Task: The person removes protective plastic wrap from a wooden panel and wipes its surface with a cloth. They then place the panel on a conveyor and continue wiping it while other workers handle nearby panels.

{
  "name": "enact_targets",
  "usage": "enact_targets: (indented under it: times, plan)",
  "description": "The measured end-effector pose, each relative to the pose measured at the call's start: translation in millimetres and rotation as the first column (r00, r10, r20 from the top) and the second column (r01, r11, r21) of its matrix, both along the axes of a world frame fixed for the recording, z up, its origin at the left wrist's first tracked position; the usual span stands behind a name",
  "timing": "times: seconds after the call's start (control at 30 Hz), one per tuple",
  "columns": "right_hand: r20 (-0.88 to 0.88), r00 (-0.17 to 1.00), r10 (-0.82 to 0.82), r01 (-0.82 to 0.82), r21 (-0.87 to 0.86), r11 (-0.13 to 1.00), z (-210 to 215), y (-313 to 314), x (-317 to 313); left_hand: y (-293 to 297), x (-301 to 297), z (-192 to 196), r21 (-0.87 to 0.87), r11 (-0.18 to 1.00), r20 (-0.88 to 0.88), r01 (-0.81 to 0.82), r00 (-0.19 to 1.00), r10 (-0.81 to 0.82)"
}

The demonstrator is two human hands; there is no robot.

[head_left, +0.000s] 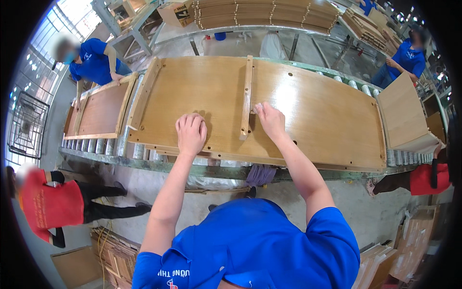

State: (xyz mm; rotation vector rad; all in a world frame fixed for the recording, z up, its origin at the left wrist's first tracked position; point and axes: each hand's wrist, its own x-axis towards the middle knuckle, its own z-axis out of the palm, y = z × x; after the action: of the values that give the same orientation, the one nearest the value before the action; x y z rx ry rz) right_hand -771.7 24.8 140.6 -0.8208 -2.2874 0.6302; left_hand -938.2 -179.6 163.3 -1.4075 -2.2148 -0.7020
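Observation:
A long varnished wooden panel (207, 91) with dark drilled holes lies flat in front of me. Across its middle stands a narrow wooden rail (247, 96) with holes along it. My right hand (270, 120) is just right of this rail, its fingers pinched together around something small and whitish that I cannot make out. Over the panel's left half, my left hand (191, 134) is curled with the fingers close together; whatever lies under them, if anything, is hidden. A thicker wooden side piece (145, 94) stands along the panel's left end.
A roller conveyor (108, 146) carries the panel. At left, a person in blue (96, 62) touches a framed panel (103, 113); a person in blue (409, 58) is at far right by a raised board (402, 111). People in red (53, 197) stand nearer. Stacked boards (264, 14) lie beyond.

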Motion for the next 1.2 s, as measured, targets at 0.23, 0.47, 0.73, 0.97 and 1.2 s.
enact_targets:
  times: [0.23,0.47,0.73,0.97,1.2]
  plan:
    - [-0.002,0.996,0.085,-0.085,0.040,0.996,2,-41,31,-3,-1,-3,0.019,1.000,-0.024,-0.010,1.000,0.011]
    - [0.016,0.996,0.092,-0.093,0.042,0.995,6,-52,41,-4,0,-3,0.020,1.000,0.011,-0.002,1.000,0.002]
    - [0.052,0.994,0.098,-0.101,0.055,0.993,10,-55,41,-3,-1,-6,0.040,0.999,0.032,-0.005,0.999,0.004]
    - [0.065,0.983,0.172,-0.177,0.079,0.981,7,-70,56,-2,-1,-8,0.047,0.999,0.031,0.000,1.000,-0.002]
    - [0.081,0.947,0.311,-0.314,0.033,0.949,13,-75,68,-7,-5,-5,-0.003,1.000,0.011,-0.007,1.000,0.007]
